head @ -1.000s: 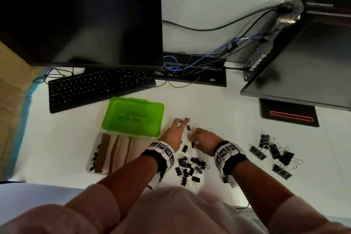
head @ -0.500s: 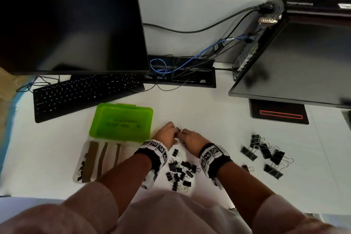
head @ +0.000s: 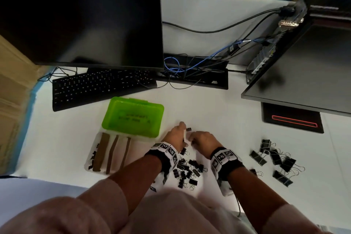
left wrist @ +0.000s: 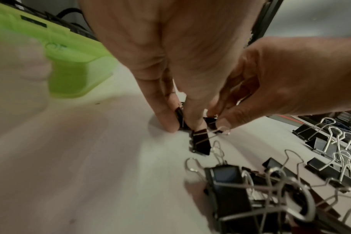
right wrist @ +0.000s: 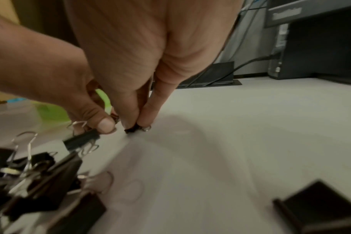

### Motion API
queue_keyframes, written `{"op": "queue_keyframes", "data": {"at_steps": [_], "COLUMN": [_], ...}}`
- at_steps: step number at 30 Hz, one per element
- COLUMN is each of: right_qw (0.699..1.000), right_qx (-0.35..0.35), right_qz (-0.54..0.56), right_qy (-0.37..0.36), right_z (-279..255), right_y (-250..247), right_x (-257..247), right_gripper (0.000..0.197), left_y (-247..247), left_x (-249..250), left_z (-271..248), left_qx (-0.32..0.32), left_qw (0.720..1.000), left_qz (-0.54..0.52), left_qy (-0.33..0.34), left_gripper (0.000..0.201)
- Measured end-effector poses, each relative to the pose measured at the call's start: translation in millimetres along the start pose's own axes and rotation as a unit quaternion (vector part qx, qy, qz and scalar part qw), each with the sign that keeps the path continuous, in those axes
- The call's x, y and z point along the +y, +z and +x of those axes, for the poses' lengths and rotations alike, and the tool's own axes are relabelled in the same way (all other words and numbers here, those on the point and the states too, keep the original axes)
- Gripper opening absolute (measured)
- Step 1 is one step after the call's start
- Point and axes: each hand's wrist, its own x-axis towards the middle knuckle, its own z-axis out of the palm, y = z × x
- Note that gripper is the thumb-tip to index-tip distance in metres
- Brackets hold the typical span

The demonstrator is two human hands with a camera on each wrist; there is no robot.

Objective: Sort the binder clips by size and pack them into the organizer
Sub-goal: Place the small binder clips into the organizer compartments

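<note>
My left hand (head: 180, 133) and right hand (head: 191, 138) meet on the white desk, just beyond a pile of small black binder clips (head: 187, 171). In the left wrist view my left hand (left wrist: 182, 125) pinches a small binder clip (left wrist: 179, 116) against the desk between thumb and finger. The right hand (right wrist: 137, 125) pinches another small binder clip (right wrist: 132, 129) by its tip. One more small clip (left wrist: 200, 143) lies just in front of the fingers. The clear organizer tray (head: 89, 157) with brown dividers lies to the left, its green lid (head: 133, 118) open behind it.
Several large binder clips (head: 275, 159) lie to the right. A keyboard (head: 98, 85) and monitor (head: 81, 17) stand behind the organizer, with a cable tray (head: 199, 78) at the back and a black computer case (head: 303, 74) at right.
My left fingers, stretched out a second ago, have curled onto a small clip. Both hands have drawn close together beyond the pile. The head view has shifted.
</note>
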Motion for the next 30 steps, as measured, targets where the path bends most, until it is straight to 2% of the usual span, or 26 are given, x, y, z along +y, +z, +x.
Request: {"op": "queue_keyframes", "data": {"at_steps": [2,3,5,8,12,19,24,30], "right_qw": [0.999,0.999,0.999,0.999,0.997,0.994,0.992,0.988], "right_qx": [0.021,0.028,0.023,0.003,0.024,0.028,0.036,0.032], "right_qz": [0.018,0.02,0.012,0.0,0.019,0.049,0.081,0.116], "right_qy": [0.02,0.028,0.041,0.05,0.072,0.093,0.092,0.095], "right_z": [-2.9,-4.3,-5.8,-6.1,-1.3,-2.5,-4.0,-4.2], "right_y": [-4.7,-7.0,-9.8,-11.0,-14.6,-10.6,-11.4,-3.5], "right_x": [6.1,8.5,12.5,12.5,12.6,9.2,-0.3,-13.1], "right_gripper": [0.02,0.02,0.022,0.024,0.018,0.013,0.013,0.018], "left_y": [-0.6,-1.3,-2.6,-1.7,3.5,5.8,5.3,2.0], "left_x": [-2.2,-2.0,-0.1,5.5,10.7,6.4,-1.4,-5.0], "left_z": [3.1,5.2,10.1,15.5,15.6,12.1,7.0,6.7], "left_qx": [-0.007,-0.011,-0.018,-0.034,-0.005,0.017,0.018,0.016], "left_qw": [1.0,1.0,0.999,0.997,0.997,0.999,1.0,1.0], "left_qz": [0.008,0.024,0.05,0.06,0.062,0.031,0.015,0.008], "left_qy": [-0.006,-0.006,0.001,0.024,0.042,0.022,0.001,-0.008], "left_gripper": [0.078,0.082,0.073,0.049,0.02,0.011,0.029,0.026]}}
